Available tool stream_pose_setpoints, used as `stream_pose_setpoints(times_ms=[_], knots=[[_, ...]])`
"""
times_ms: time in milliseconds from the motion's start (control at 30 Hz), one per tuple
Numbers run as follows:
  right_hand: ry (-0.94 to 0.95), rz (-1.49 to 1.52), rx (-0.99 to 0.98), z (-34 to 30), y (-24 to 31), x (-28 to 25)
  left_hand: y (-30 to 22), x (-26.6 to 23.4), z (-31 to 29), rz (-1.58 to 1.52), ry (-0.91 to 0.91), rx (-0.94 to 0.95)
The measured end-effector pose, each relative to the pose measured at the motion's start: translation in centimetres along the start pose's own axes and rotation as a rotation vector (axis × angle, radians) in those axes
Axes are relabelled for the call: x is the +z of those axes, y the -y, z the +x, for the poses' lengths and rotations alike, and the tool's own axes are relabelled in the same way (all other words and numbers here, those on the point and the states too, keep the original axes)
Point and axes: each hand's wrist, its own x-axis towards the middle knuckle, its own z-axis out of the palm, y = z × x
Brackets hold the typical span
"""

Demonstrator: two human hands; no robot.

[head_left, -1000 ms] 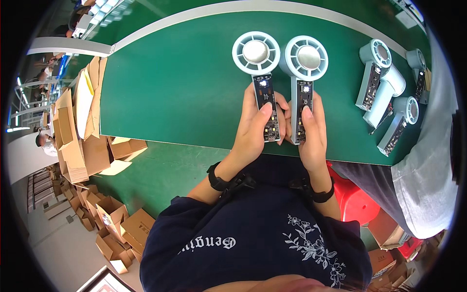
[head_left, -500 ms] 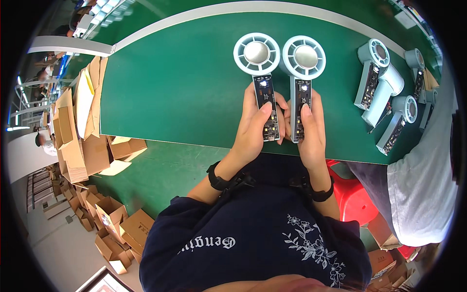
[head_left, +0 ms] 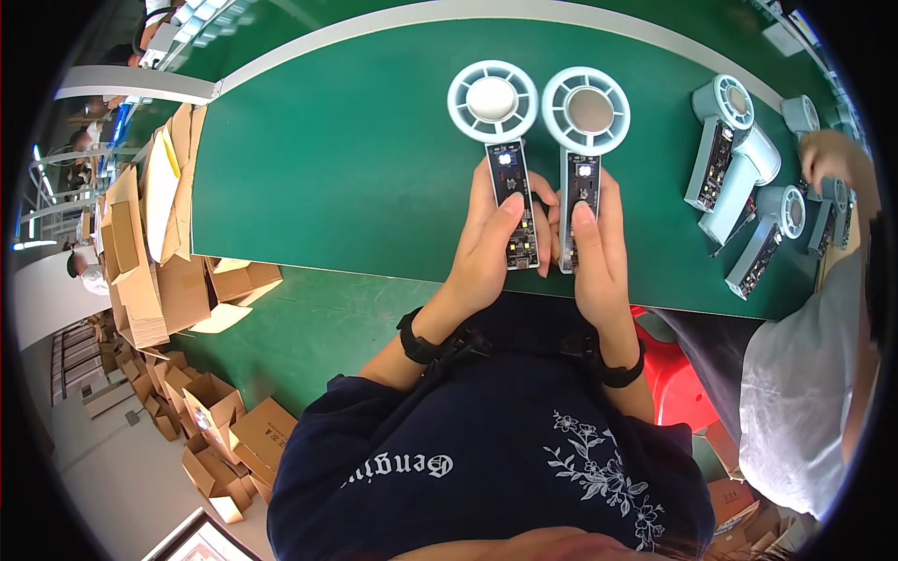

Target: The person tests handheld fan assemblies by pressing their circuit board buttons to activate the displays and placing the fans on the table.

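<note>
My left hand (head_left: 485, 245) is closed round the handle of a pale blue handheld fan (head_left: 492, 99), its thumb on the exposed black circuit board. Closed in the same way, my right hand (head_left: 599, 252) grips a second handheld fan (head_left: 586, 111), thumb pressed on that board. Both fans stand side by side above the table, round heads pointing away from me and open board sides up. A white light glows near the top of each board. The backs of both handles are hidden by my palms and fingers.
Several more fans with bared boards (head_left: 737, 178) lie on the green table (head_left: 318, 159) at the right. A co-worker's hand (head_left: 835, 159) reaches among them. Flattened cardboard (head_left: 140, 252) leans at the table's left end, and a red stool (head_left: 681, 383) stands below the right edge.
The co-worker's hand has come into view over the fans at the far right. My thumb on the right fan has slid slightly; both fans stay nearly in place, and their centre discs look different in shade.
</note>
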Motion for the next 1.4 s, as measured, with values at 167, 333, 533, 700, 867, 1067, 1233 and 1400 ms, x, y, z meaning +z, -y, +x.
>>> stream_pose_setpoints(times_ms=[167, 333, 533, 700, 867, 1067, 1233, 1400], knots=[[0.001, -0.111, -0.044, 0.0, 0.3, 0.1, -0.1, -0.1, 0.0, -0.067, 0.011, -0.01], [0.055, 0.152, 0.11, 0.1, 0.9, -0.5, 0.1, -0.3, 0.2, -0.013, 0.009, -0.028], [0.034, 0.104, 0.079, -0.1, 0.5, -0.4, 0.3, 0.3, 0.0, 0.065, -0.047, -0.026], [0.057, 0.103, 0.116, 0.0, 0.7, -0.6, 0.1, 0.2, 0.0, 0.09, -0.039, -0.023], [0.048, -0.172, -0.015, 0.2, 0.2, -0.6, 0.0, 0.2, -0.3, 0.103, -0.029, -0.008], [0.023, 0.018, 0.084, 0.3, 1.4, -0.2, 0.1, -0.2, 0.0, -0.003, 0.028, -0.012], [0.027, 0.031, 0.097, 0.4, 1.5, -0.1, -0.1, 0.0, 0.1, 0.014, 0.007, -0.044], [0.033, 0.038, 0.077, 0.4, 1.1, -0.3, -0.2, 0.5, 0.2, 0.119, -0.05, -0.046]])
